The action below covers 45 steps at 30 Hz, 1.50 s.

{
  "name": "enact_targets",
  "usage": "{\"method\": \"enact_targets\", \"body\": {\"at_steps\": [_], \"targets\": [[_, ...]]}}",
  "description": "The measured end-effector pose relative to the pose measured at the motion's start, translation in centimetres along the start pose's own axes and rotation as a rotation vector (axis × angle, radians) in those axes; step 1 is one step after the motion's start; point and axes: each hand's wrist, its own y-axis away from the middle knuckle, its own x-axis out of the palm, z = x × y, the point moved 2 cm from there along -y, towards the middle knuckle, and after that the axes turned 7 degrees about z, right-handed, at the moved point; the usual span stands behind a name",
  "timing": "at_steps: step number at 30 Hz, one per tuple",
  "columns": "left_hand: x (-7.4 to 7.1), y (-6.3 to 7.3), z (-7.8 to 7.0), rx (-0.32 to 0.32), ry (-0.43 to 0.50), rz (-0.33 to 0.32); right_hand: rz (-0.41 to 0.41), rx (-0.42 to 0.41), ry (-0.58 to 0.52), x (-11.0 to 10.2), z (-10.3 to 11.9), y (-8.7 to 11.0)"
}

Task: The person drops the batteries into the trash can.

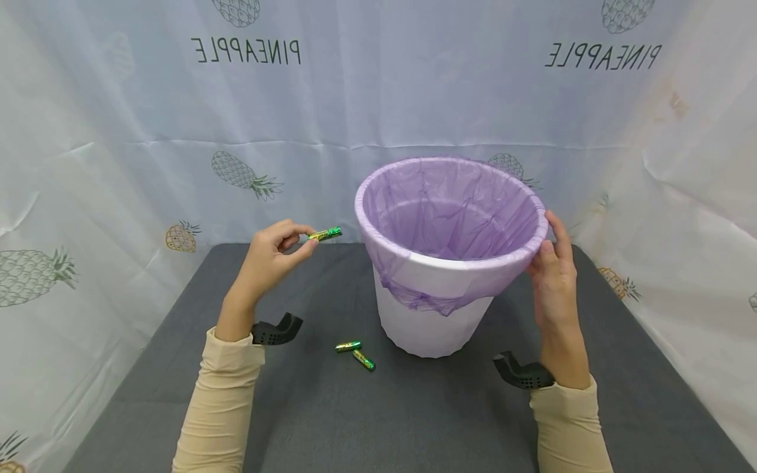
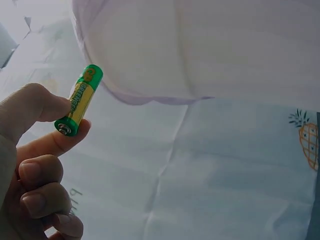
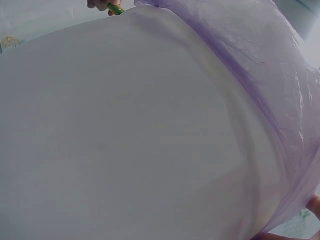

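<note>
My left hand (image 1: 275,253) pinches a green and gold battery (image 1: 326,234) between thumb and index finger, left of the bin's rim. The left wrist view shows the battery (image 2: 79,100) up close, its metal button end downward, the other fingers curled below. A white trash bin (image 1: 422,328) with a purple bag (image 1: 455,223) lining it and folded over its rim stands on the table. My right hand (image 1: 554,276) rests against the outside of the rim at the right, thumb and fingers spread along it. Two more batteries, one (image 1: 348,346) beside another (image 1: 364,360), lie left of the bin's base.
The dark grey table (image 1: 414,420) reaches back to a pale curtain (image 1: 331,98) printed with pineapples. Black wrist mounts, one (image 1: 278,330) on the left and one (image 1: 523,372) on the right, jut inward from the wrists.
</note>
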Motion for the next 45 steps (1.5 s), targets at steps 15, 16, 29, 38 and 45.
{"method": "enact_targets", "body": {"at_steps": [15, 16, 29, 38, 45], "targets": [[-0.8, -1.7, -1.4, 0.080, 0.037, -0.076, 0.066, -0.021, -0.052, 0.0, 0.1, 0.0], [-0.9, -1.8, -1.4, 0.084, 0.036, -0.076, 0.067, -0.021, -0.051, 0.0, 0.1, 0.0], [-0.9, -3.1, -2.5, 0.115, 0.009, -0.076, -0.007, 0.008, 0.022, -0.2, -0.2, 0.1], [-0.7, -4.0, -3.5, 0.110, -0.031, -0.022, -0.023, 0.021, 0.039, -0.1, -0.2, 0.1], [-0.1, -4.8, -3.8, 0.113, -0.048, 0.030, 0.039, -0.011, -0.001, -0.1, 0.0, 0.1]]}}
